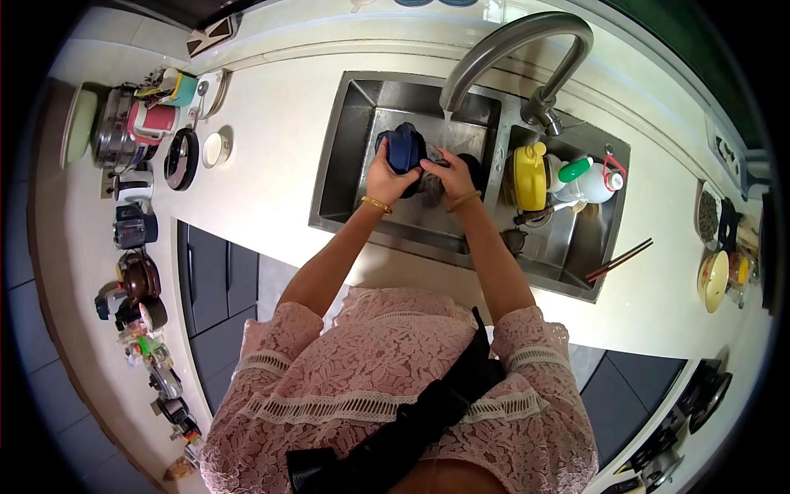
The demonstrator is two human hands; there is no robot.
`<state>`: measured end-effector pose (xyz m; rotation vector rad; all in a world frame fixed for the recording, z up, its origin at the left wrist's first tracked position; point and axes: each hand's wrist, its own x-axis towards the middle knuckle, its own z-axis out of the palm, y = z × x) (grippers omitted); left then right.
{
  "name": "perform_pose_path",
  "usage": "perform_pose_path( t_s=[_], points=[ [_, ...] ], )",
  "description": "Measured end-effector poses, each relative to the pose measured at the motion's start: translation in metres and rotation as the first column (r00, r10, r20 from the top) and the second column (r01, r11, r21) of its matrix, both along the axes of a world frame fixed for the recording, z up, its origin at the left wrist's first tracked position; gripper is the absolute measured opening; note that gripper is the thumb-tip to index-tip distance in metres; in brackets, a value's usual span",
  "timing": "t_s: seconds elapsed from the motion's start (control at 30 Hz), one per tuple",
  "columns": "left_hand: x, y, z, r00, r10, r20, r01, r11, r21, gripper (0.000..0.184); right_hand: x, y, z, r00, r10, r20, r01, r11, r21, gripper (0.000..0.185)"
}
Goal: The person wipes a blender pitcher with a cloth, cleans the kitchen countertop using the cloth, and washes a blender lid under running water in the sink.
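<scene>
Closest to me is the pink lace top (378, 354) of the person at the sink, with a wide black strap (436, 399) running slantwise across it. Both bare arms stretch forward over the steel sink (325, 185), a bangle at each wrist. The left hand (390, 174) has its fingers curled round a dark blue piece (403, 150), which is held up inside the larger, left-hand basin. The right hand (447, 176) meets it from the other side, thumbs close together; its fingers are bent, but I can't tell what exactly they grip, because the hand hides it. A dark rounded thing (471, 167) shows just beyond that hand. Water (447, 121) runs from the curved tap (514, 43) just above the hands.

In the smaller basin to the right, a yellow bottle (529, 177) stands near a green-capped bottle (574, 170) and a pale jug with a red handle (599, 188). A pair of chopsticks (621, 259) lies across the sink's right edge. Over on the left of the white bench (267, 140), a white cup (216, 149) sits beside a round black-rimmed item (180, 159).
</scene>
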<state>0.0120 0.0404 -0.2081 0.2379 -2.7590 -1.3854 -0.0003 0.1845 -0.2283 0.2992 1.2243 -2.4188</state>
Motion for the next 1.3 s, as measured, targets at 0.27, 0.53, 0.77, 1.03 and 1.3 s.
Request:
perform_pose_path(
  t_s=[0.27,0.53,0.77,1.03,1.3],
  points=[
    [-0.001,0.001,-0.024,0.995,0.095,-0.029,-0.093,0.993,0.068,0.087,0.005,-0.016,0.008,0.877,-0.06,-0.477,0.39,0.667,0.634,0.031],
    [-0.002,0.005,0.003,0.999,0.049,-0.022,-0.052,0.985,-0.164,0.086,0.018,-0.017,0.004,0.735,0.088,-0.672,0.562,0.476,0.677,0.025],
    [0.0,0.003,0.016,0.988,-0.142,-0.061,0.112,0.932,-0.343,0.09,0.004,-0.008,0.014,0.835,0.137,-0.533,0.424,0.459,0.781,0.018],
    [0.014,0.008,0.01,0.961,-0.26,-0.093,0.23,0.94,-0.254,0.082,-0.025,-0.002,-0.011,0.931,0.241,-0.274,0.147,0.438,0.887,0.019],
    [-0.007,0.027,0.002,0.961,0.248,0.124,-0.267,0.948,0.173,0.067,0.01,-0.019,0.007,0.783,0.216,-0.583,0.492,0.359,0.793,0.023]
  ],
)
